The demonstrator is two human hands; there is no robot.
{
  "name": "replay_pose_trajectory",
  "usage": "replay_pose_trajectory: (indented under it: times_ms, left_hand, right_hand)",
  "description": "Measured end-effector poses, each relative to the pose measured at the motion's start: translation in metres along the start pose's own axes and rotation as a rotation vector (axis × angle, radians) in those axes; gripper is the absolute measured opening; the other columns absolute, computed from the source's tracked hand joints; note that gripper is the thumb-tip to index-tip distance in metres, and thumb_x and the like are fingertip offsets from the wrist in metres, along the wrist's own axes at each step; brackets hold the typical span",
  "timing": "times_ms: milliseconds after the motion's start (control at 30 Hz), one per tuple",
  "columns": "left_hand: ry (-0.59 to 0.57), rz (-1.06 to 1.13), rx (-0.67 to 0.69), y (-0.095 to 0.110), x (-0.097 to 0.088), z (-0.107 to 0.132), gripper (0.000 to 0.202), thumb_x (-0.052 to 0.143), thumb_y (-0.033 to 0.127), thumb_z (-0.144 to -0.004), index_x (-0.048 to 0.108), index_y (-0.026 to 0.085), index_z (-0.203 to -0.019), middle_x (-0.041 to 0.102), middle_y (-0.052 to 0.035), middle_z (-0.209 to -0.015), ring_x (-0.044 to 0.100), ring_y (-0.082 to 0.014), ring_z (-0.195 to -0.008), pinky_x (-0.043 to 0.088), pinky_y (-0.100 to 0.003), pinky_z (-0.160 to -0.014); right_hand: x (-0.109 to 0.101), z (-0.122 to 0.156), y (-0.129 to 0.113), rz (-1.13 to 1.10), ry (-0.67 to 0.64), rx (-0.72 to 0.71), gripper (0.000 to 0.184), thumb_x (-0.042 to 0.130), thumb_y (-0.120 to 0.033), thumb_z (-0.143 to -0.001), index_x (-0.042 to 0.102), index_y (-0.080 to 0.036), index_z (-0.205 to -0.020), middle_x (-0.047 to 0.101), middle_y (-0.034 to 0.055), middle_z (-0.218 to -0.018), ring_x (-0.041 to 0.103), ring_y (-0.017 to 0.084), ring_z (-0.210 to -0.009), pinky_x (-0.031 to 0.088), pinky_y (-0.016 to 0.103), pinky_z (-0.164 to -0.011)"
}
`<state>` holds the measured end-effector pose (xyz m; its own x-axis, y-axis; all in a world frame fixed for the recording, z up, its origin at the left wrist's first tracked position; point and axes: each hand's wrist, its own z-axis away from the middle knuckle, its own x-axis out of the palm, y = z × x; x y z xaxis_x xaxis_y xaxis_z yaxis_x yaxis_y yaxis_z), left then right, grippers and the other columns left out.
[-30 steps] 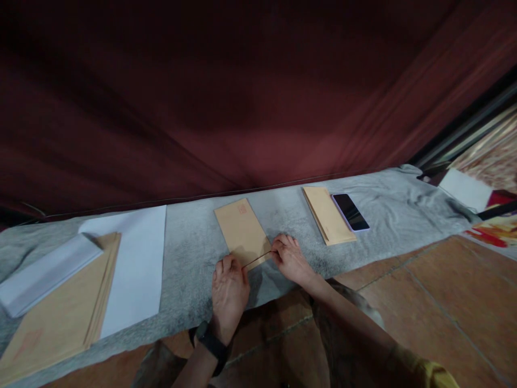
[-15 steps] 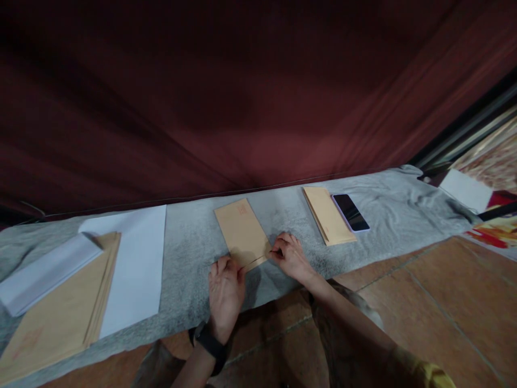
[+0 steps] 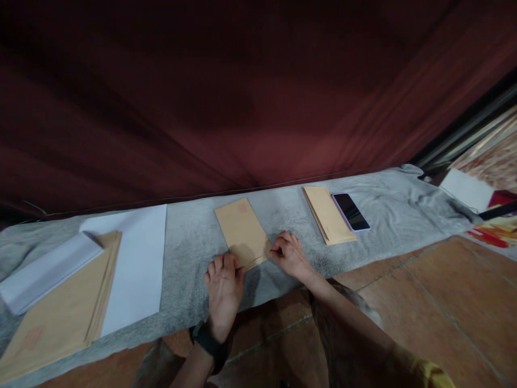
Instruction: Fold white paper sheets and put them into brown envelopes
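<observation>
A brown paper envelope (image 3: 243, 229) with faint red print lies flat on the grey cloth, its near end toward me. At its near left corner is my left hand (image 3: 223, 277), a dark watch on the wrist, its fingers curled and closed on the paper's edge. My right hand (image 3: 288, 253) pinches the near right corner between thumb and fingertips. Between the two hands, the flap end (image 3: 255, 262) shows a narrow dark gap along its fold. My fingers partly hide both near corners.
Right of my hands lie several stacked envelopes (image 3: 329, 218) touching a phone (image 3: 350, 212). To the left, a large white sheet (image 3: 139, 269) lies under a pile of brown envelopes (image 3: 60, 318), with folded white paper (image 3: 48, 272) on top. A dark red curtain (image 3: 258, 108) hangs behind the cloth (image 3: 189, 237).
My left hand has shifted slightly left at the envelope's corner. The gap at the flap end looks narrower; my right hand stays nearly in place.
</observation>
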<state>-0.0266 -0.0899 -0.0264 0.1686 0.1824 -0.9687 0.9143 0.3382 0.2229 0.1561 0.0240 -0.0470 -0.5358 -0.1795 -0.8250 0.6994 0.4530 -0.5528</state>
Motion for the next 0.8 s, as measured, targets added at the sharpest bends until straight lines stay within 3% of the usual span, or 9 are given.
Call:
replay_pose_trajectory:
  times_ms: [67, 167, 267, 333, 433, 500, 800]
  left_hand:
    - [0.072, 0.005, 0.055, 0.001, 0.001, 0.002, 0.026, 0.052, 0.021, -0.091, 0.06, 0.017, -0.115, 0.061, -0.0124, -0.116, 0.057, -0.0301, -0.103, 0.049, -0.045, -0.085]
    - [0.147, 0.053, 0.281, 0.008, 0.007, 0.008, 0.048, 0.04, 0.006, -0.089, 0.052, 0.018, -0.134, 0.055, -0.0124, -0.14, 0.052, -0.0285, -0.127, 0.049, -0.048, -0.1]
    - [0.088, 0.075, 0.548, 0.019, 0.016, 0.016, 0.062, 0.035, 0.002, -0.088, 0.042, 0.018, -0.148, 0.047, -0.009, -0.155, 0.038, -0.0233, -0.146, 0.043, -0.044, -0.114]
    - [0.038, 0.052, 0.621, 0.024, 0.024, 0.022, 0.057, 0.04, 0.013, -0.095, 0.038, 0.015, -0.152, 0.045, -0.01, -0.157, 0.037, -0.0229, -0.148, 0.042, -0.042, -0.117]
    - [0.007, 0.013, 0.613, 0.025, 0.033, 0.026, 0.061, 0.048, 0.036, -0.098, 0.037, 0.01, -0.152, 0.043, -0.0137, -0.158, 0.038, -0.0249, -0.148, 0.04, -0.044, -0.118]
    - [0.004, -0.001, 0.603, 0.022, 0.036, 0.027, 0.066, 0.05, 0.043, -0.098, 0.037, 0.009, -0.153, 0.041, -0.0146, -0.159, 0.035, -0.0252, -0.149, 0.037, -0.045, -0.12]
    - [0.012, 0.031, 0.588, 0.02, 0.035, 0.028, 0.069, 0.046, 0.048, -0.099, 0.032, 0.011, -0.155, 0.037, -0.0152, -0.161, 0.031, -0.025, -0.151, 0.034, -0.046, -0.122]
  right_hand:
    - [0.0, 0.0, 0.001, -0.003, 0.011, -0.008, 0.009, 0.071, -0.017, -0.083, 0.064, -0.021, -0.079, 0.062, 0.0037, -0.099, 0.052, 0.022, -0.096, 0.037, 0.034, -0.08]
    - [0.0, 0.0, 0.0, 0.002, 0.01, -0.005, 0.008, 0.071, -0.018, -0.083, 0.064, -0.022, -0.08, 0.063, 0.0037, -0.099, 0.053, 0.023, -0.096, 0.038, 0.035, -0.08]
    - [-0.001, 0.0, -0.001, 0.022, -0.01, 0.006, 0.007, 0.068, -0.015, -0.083, 0.064, -0.022, -0.081, 0.063, 0.004, -0.101, 0.053, 0.023, -0.096, 0.038, 0.036, -0.082]
    - [-0.002, 0.0, -0.001, 0.032, -0.022, 0.01, 0.006, 0.066, -0.015, -0.084, 0.065, -0.021, -0.082, 0.063, 0.0044, -0.102, 0.053, 0.023, -0.097, 0.039, 0.036, -0.082]
    - [-0.004, 0.0, -0.003, 0.022, -0.023, 0.011, 0.005, 0.067, -0.021, -0.087, 0.065, -0.021, -0.082, 0.064, 0.0049, -0.102, 0.054, 0.024, -0.098, 0.04, 0.038, -0.084]
    - [-0.004, 0.0, -0.003, 0.012, -0.017, 0.008, 0.006, 0.067, -0.021, -0.087, 0.065, -0.021, -0.081, 0.064, 0.005, -0.102, 0.054, 0.024, -0.099, 0.04, 0.038, -0.086]
    - [-0.003, 0.003, -0.002, 0.026, 0.032, -0.046, 0.006, 0.064, -0.016, -0.087, 0.066, -0.022, -0.087, 0.065, 0.0061, -0.1, 0.057, 0.025, -0.098, 0.045, 0.039, -0.085]
